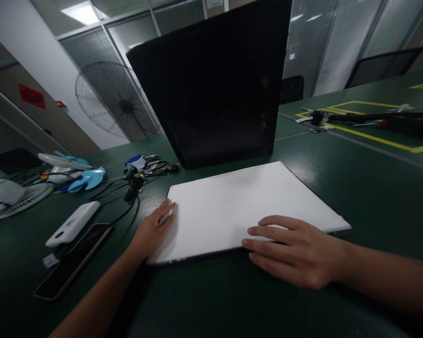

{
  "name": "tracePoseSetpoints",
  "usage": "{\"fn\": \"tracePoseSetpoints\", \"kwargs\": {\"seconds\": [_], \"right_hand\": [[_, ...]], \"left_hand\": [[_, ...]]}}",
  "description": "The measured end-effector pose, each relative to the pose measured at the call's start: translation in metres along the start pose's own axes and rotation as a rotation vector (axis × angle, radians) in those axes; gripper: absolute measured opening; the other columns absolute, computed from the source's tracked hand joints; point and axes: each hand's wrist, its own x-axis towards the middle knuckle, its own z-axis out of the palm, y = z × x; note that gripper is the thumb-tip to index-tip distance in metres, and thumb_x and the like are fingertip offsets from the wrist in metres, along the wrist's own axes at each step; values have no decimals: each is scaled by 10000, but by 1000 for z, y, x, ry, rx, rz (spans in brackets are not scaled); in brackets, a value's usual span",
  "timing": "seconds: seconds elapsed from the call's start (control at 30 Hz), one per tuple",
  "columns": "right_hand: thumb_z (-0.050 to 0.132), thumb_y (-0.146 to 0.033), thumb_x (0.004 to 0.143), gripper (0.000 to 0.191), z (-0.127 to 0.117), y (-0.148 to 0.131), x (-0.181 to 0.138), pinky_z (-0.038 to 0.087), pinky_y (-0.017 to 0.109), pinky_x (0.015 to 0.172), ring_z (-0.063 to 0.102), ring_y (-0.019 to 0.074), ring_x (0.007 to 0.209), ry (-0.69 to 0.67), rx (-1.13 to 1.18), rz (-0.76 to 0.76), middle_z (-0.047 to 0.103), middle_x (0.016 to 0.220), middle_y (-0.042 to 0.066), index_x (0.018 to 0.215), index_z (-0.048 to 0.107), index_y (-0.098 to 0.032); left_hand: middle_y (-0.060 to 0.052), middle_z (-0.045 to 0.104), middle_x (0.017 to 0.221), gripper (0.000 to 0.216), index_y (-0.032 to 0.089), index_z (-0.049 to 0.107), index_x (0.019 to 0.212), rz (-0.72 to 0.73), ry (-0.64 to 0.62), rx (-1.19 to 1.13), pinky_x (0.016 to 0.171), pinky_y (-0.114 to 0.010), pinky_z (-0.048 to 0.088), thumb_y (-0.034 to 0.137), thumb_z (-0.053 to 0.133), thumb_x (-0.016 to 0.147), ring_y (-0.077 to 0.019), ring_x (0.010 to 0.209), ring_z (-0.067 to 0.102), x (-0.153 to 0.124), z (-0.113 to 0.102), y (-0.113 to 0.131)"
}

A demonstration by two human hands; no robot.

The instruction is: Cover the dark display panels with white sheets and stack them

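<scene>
Positioning the white panel [229, 202], by the look of it: it's lying flat on the green table [373, 188], in front of an upright black panel [218, 89]. Left hand [151, 232] is resting half open at its left edge, fingertips over the white face; right hand [299, 253] is lying loosely open across the near edge, fingers slightly spread. Neither seems to be gripping. Shifting or lifting it would be calling for a firmer hold on both edges. Right palm is facing away, so can't tell contact there. Black panel's upper right corner is running out of frame. Cables [134, 188] are blurring together.
</scene>
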Motion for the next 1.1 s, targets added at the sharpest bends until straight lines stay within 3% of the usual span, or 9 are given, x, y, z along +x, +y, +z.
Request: {"fn": "tracePoseSetpoints", "kwargs": {"seconds": [0.2,0.3,0.47,0.77,1.1], "right_hand": [[581,-146,947,202,-6,4,-1,613,384,735,718,253,957,32,-40,-92,738,1143,151,1008,762,-81],[575,-141,946,208,-12,9,-5,610,371,713,718,264,979,27,-65,-116,736,1153,153,1007,765,-84],[584,-118,940,194,-25,19,-9,613,376,775,689,280,1108,31,-128,-115,724,1202,160,1026,755,-87],[603,-115,945,212,-30,32,-33,613,402,882,606,274,1301,3,-199,-59,624,1421,145,1128,708,-138],[604,-112,945,317,-43,49,-46,597,381,840,619,255,1300,-3,-201,20,628,1426,117,1240,689,-190]], "left_hand": [[-48,552,1543,575,224,760,1272,-121,45,-245,1282,-466,278,614,587,885,-304,1472,494,7,-9,-4],[-46,640,1457,558,209,762,1277,-129,65,-249,1261,-490,336,576,627,879,-319,1399,580,9,-16,-5],[-36,639,1454,576,225,737,1325,-40,25,-156,1239,-517,381,585,641,885,-326,1366,612,7,-20,-5],[-35,547,1557,685,230,630,1458,104,3,-29,1276,-468,314,444,678,809,-290,1457,515,4,-17,-9],[-19,571,1543,565,269,646,1433,312,18,83,1276,-486,338,443,604,897,-267,1476,499,-1,-17,-2]]}}
